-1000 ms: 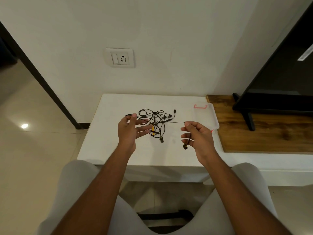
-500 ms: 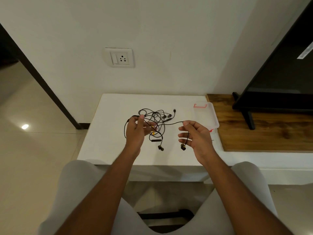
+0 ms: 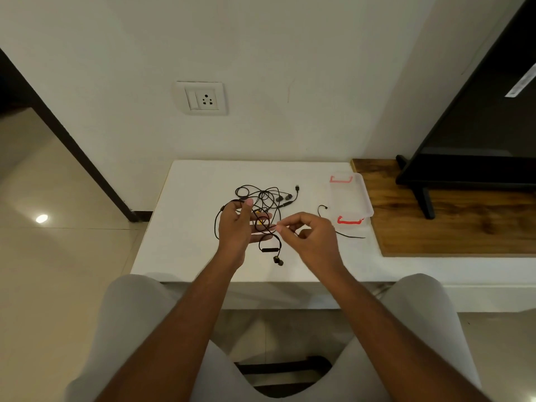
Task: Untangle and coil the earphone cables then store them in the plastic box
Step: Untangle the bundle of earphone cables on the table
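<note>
cables (image 3: 267,195): black tangle on table (image 3: 185,233), left of box (image 3: 367,200), near end raised in both hands | left hand (image 3: 235,227): farther left of box, thumb and fingers gripping strands | right hand (image 3: 312,239): near left of box, thumb and forefinger pinching one strand | loose strand (image 3: 321,209): just beside box's near-left corner

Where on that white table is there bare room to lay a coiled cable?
Free: the left strip of the table, beside the cable tangle, and the back strip along the wall. Crowded: the middle, around the left hand, right hand and plastic box.
</note>
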Motion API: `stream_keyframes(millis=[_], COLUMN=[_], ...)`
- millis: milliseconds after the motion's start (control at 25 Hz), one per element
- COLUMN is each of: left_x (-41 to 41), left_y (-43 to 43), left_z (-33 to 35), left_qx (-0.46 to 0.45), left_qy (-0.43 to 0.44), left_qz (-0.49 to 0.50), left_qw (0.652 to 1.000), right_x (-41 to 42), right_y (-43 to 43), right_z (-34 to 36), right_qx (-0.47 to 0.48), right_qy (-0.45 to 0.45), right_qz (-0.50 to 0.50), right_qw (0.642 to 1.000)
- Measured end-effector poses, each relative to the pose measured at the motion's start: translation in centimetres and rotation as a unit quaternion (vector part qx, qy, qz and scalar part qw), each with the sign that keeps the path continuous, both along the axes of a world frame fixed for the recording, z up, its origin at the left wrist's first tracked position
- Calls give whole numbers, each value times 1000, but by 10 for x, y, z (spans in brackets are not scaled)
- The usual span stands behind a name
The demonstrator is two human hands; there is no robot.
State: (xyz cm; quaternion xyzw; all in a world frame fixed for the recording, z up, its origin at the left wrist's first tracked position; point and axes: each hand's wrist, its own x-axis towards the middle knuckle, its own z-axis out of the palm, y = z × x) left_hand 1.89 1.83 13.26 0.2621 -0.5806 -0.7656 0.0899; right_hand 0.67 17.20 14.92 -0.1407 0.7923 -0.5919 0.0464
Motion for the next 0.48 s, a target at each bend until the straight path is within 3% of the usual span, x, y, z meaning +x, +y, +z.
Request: stream_keyframes(millis=[160,320,480], left_x=[-1,0,0], left_y=[1,-1,2], left_z=[0,2,6], left_qx=[-17,19,37], left_qy=[-5,19,19], left_qz=[-5,-27,-59], left_qw=[1000,999,997], right_x=[12,-10,-19], right_y=[-14,0,13], right_z=[-10,-14,-20], right_qx=[47,43,52], right_qy=[11,20,14], right_qz=[17,-73,-87], right_qw=[999,996,995])
